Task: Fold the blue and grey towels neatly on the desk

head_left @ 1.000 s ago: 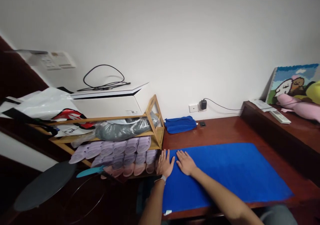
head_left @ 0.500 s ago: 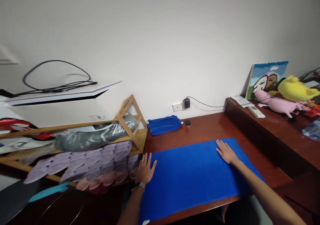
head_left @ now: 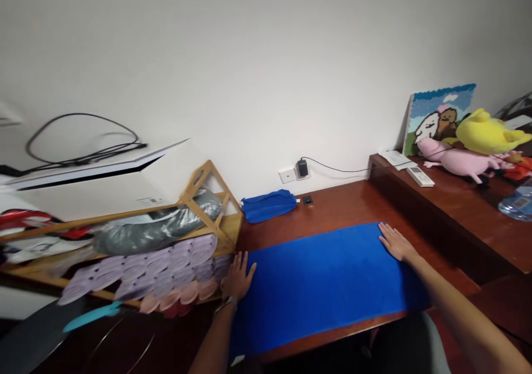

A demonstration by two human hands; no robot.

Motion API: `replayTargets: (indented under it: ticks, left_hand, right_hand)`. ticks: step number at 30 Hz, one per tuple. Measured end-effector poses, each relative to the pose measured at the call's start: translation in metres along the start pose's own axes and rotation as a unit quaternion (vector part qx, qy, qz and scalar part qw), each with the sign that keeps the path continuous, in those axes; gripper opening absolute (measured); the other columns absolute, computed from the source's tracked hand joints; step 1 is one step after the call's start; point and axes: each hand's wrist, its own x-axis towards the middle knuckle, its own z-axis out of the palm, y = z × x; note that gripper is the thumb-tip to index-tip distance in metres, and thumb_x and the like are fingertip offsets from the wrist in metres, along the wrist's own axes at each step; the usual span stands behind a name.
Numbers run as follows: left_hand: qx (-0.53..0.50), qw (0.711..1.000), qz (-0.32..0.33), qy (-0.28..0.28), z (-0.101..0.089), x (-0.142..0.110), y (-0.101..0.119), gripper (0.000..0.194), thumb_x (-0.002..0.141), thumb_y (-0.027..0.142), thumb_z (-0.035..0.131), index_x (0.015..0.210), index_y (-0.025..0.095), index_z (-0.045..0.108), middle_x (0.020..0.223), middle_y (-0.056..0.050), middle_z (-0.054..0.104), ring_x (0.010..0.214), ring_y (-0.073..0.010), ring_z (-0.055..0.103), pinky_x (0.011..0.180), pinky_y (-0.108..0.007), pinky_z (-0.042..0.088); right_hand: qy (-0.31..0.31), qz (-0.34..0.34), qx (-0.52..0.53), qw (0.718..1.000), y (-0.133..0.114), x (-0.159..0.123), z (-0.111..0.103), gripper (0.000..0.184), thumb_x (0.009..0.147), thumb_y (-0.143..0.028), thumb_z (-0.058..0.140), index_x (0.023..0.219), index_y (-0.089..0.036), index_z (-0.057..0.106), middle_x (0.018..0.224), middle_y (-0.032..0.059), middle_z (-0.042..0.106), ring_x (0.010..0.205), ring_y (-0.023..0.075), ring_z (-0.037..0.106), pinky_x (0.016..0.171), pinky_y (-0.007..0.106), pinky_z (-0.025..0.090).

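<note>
A blue cloth (head_left: 320,285) lies spread flat on the reddish-brown wooden table (head_left: 341,205), with a small white tag at its near left corner. My left hand (head_left: 238,277), a band on its wrist, rests open at the cloth's left edge, fingers pointing toward the wall. At the far right corner, my right hand (head_left: 398,242) lies open and flat, its fingertips on the cloth's edge. Neither hand grips anything. Behind the cloth, near the wall, sits a folded blue cloth bundle (head_left: 269,205).
On the left stands a wooden rack (head_left: 211,208) with lilac slippers (head_left: 166,266), a plastic-wrapped grey item (head_left: 158,230) and a white box (head_left: 100,191). A raised shelf (head_left: 469,208) at right bears plush toys (head_left: 453,160), a remote (head_left: 420,177) and a bottle (head_left: 517,202). A black charger (head_left: 302,167) is in the wall.
My right hand has slid right across the cloth, from near my left hand to the far right corner. My left hand stays at the left edge. The view has turned right.
</note>
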Motion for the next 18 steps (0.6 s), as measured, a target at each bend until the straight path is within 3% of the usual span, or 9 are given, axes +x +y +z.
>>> replayTargets:
  ticks: [3,5,7,10,14,16,18]
  left_hand:
    - [-0.042,0.999,-0.002,0.01,-0.018,-0.004,0.01,0.071,0.104,0.056,0.031,0.158,0.01,0.04,0.165,-0.02,0.04,0.155,-0.0331,0.034,0.123,-0.055,0.033]
    - [-0.051,0.999,0.0,0.019,-0.029,-0.014,0.01,0.064,0.107,0.05,0.029,0.158,0.014,0.041,0.166,-0.016,0.041,0.155,-0.0287,0.034,0.125,-0.052,0.032]
    - [-0.059,0.998,0.018,0.03,-0.038,-0.037,0.011,0.056,0.108,0.045,0.028,0.154,0.019,0.047,0.164,-0.011,0.044,0.154,-0.0245,0.037,0.126,-0.05,0.031]
    - [-0.064,0.993,0.082,0.051,-0.045,-0.09,0.019,0.051,0.109,0.041,0.03,0.151,0.024,0.052,0.164,-0.007,0.046,0.154,-0.0219,0.037,0.128,-0.047,0.03]
    - [-0.024,0.991,0.117,0.058,-0.04,-0.154,0.038,0.055,0.109,0.04,0.034,0.163,0.026,0.034,0.17,-0.007,0.033,0.157,-0.0249,0.029,0.127,-0.051,0.03]
    - [0.0,0.993,0.113,0.046,-0.033,-0.168,0.042,0.057,0.109,0.04,0.034,0.164,0.026,0.031,0.17,-0.008,0.032,0.157,-0.0265,0.029,0.126,-0.052,0.031]
    - [0.017,0.993,0.113,0.028,-0.027,-0.172,0.039,0.056,0.109,0.04,0.033,0.164,0.026,0.031,0.169,-0.009,0.035,0.156,-0.0263,0.031,0.125,-0.051,0.033]
  right_hand:
    - [0.035,0.005,-0.006,0.999,-0.025,-0.004,-0.01,0.073,0.103,-0.05,0.021,0.162,-0.01,0.035,0.166,0.0133,0.037,0.155,0.0308,0.031,0.126,0.054,0.029]
    - [0.075,-0.016,0.009,0.997,-0.066,-0.015,-0.014,0.071,0.104,-0.048,0.02,0.162,-0.008,0.035,0.166,0.0147,0.036,0.156,0.0308,0.029,0.128,0.053,0.026]
    - [0.099,-0.054,0.04,0.993,-0.128,-0.035,-0.013,0.07,0.106,-0.048,0.019,0.161,-0.008,0.036,0.166,0.0147,0.037,0.156,0.0302,0.029,0.129,0.053,0.025]
    - [0.08,-0.116,0.098,0.985,-0.248,-0.076,0.001,0.066,0.108,-0.048,0.021,0.162,-0.013,0.035,0.166,0.0118,0.038,0.156,0.028,0.031,0.129,0.052,0.027]
    - [-0.001,-0.224,0.145,0.964,-0.406,-0.118,0.027,0.061,0.109,-0.042,0.027,0.163,-0.017,0.032,0.166,0.0089,0.037,0.155,0.0252,0.032,0.128,0.05,0.028]
    - [-0.023,-0.257,0.157,0.953,-0.463,-0.126,0.035,0.06,0.108,-0.039,0.031,0.163,-0.017,0.032,0.167,0.0095,0.036,0.156,0.0254,0.03,0.128,0.05,0.027]
    - [-0.034,-0.264,0.161,0.95,-0.496,-0.127,0.039,0.059,0.107,-0.037,0.031,0.162,-0.015,0.035,0.167,0.0103,0.035,0.157,0.0255,0.028,0.129,0.049,0.025]
